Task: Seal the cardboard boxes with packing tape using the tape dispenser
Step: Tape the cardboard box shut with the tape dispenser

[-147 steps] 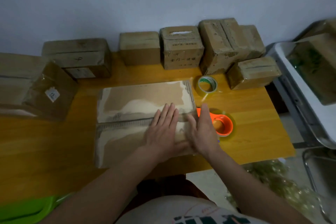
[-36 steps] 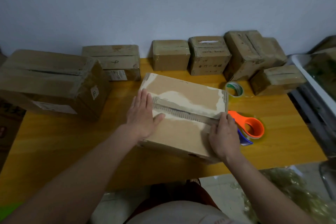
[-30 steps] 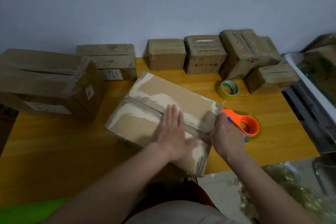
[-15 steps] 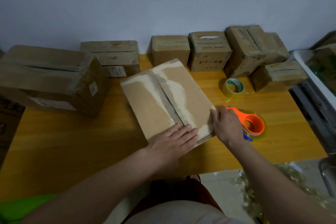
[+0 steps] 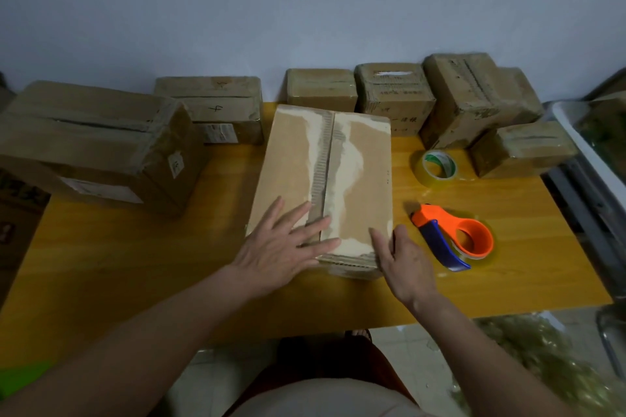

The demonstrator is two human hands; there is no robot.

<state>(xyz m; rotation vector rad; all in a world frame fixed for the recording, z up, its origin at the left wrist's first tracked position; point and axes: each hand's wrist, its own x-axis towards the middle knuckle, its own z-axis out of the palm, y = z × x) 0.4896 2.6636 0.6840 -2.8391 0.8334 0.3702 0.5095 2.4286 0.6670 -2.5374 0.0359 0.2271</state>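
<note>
A flat cardboard box (image 5: 366, 173) lies in the middle of the yellow table (image 5: 135, 247), its centre seam running away from me. My left hand (image 5: 281, 247) rests flat with spread fingers on the box's near left part. At the near right corner my right hand (image 5: 403, 257) touches the box's edge with straight fingers. The orange and blue tape dispenser (image 5: 454, 234) lies on the table just right of my right hand, untouched. A loose roll of clear tape (image 5: 437, 167) lies beyond it.
Several taped cardboard boxes (image 5: 474, 95) line the wall at the back. A large box (image 5: 91, 142) sits at the left. A white tray (image 5: 582, 139) stands off the table's right edge. The table's front edge is close to my body.
The box has turned further on the table, so its seam now points straight away from me. Both hands stayed at its near end.
</note>
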